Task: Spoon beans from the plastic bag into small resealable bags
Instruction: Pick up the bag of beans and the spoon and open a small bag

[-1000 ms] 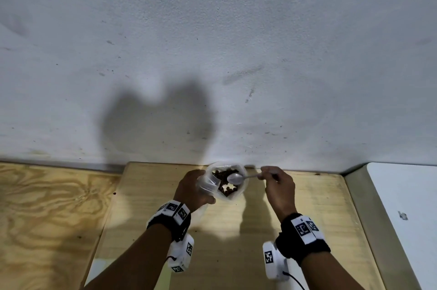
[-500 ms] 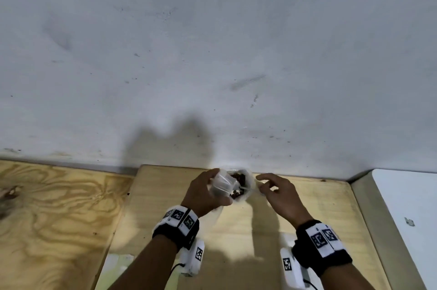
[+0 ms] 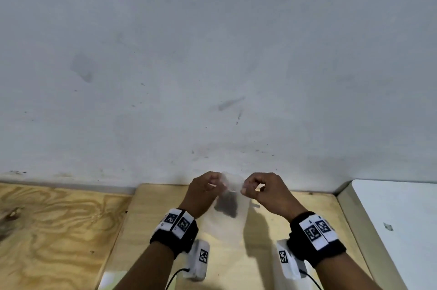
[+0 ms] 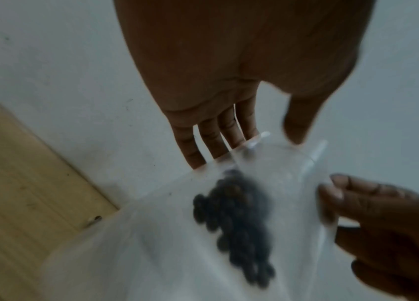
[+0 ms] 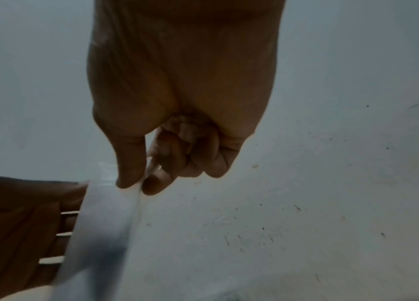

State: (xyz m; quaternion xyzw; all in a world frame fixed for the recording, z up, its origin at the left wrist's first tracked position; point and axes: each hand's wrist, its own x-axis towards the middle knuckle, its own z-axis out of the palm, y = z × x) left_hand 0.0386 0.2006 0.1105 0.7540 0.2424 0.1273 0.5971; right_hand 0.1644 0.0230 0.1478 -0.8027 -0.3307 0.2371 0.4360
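A small clear resealable bag (image 3: 233, 215) hangs upright between my two hands above the light wooden board. Dark beans (image 3: 226, 205) sit in a clump inside it, seen closer in the left wrist view as beans (image 4: 239, 226). My left hand (image 3: 214, 186) pinches the bag's top left edge, thumb in front and fingers (image 4: 210, 142) behind. My right hand (image 3: 246, 189) pinches the top right corner between thumb and forefinger, the right hand (image 5: 136, 186) being clearest in its own wrist view. A thin grey piece (image 3: 256, 206), possibly the spoon, lies just right of the bag.
The light wooden board (image 3: 165, 230) runs up to a white wall (image 3: 212, 76). Darker plywood (image 3: 59, 230) lies to the left and a white surface (image 3: 402, 230) to the right. Something pale (image 3: 111, 280) shows at the bottom edge.
A second ago my right hand held a spoon at the bag's open mouth. The spoon has left that hand, and both hands now pinch the bag's top, which has flattened.
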